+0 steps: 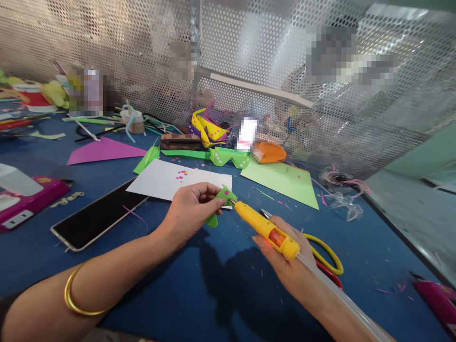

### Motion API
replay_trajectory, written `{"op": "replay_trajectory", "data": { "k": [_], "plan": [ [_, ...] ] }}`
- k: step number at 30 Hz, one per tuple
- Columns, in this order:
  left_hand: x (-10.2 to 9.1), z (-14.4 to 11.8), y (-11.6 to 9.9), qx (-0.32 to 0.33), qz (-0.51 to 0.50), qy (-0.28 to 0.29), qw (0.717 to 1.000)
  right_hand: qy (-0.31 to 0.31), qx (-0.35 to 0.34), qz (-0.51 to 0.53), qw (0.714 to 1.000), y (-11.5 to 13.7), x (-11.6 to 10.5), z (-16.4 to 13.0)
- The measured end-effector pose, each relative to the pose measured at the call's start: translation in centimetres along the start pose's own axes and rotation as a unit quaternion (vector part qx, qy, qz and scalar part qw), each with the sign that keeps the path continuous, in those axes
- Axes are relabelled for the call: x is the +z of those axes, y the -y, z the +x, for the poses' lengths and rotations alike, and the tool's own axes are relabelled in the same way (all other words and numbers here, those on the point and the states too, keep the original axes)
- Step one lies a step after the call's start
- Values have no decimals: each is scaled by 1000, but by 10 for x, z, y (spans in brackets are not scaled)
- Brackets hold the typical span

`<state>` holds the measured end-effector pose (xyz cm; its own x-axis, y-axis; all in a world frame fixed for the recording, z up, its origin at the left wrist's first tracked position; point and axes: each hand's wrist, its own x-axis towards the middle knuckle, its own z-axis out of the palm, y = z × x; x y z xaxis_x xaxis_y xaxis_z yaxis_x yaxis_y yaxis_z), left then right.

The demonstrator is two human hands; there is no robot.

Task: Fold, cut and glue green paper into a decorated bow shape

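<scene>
My left hand [195, 209] pinches a small green cut-out piece [225, 194] with a pink square on it. Part of the green piece hangs below the fingers. In my right hand [290, 256] is a yellow hot glue gun [265, 228], its metal tip at the green piece's edge; I cannot tell if they touch. A long translucent glue stick [342, 297] runs back from the gun along the forearm. Scissors [329, 254] with yellow and red handles show behind the right hand, which partly hides them; whether it also holds them I cannot tell.
White paper [156, 183] bearing pink bits overlaps a phone [96, 221]. Green paper glasses [228, 156], light green paper [285, 180] and yellow glasses [206, 126] sit behind. A magenta power strip [32, 199] is at left. Perforated metal sheeting [142, 57] stands at the back.
</scene>
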<state>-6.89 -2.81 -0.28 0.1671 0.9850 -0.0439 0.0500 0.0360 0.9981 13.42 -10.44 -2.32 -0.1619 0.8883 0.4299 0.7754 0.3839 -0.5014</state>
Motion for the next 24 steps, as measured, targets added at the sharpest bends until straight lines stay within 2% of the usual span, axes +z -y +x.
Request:
{"op": "replay_trajectory", "data": {
  "k": [24],
  "plan": [
    [0,0,1,3,-4,-1,1000,-11,-6,3,1000,0,1,1]
  ]
}}
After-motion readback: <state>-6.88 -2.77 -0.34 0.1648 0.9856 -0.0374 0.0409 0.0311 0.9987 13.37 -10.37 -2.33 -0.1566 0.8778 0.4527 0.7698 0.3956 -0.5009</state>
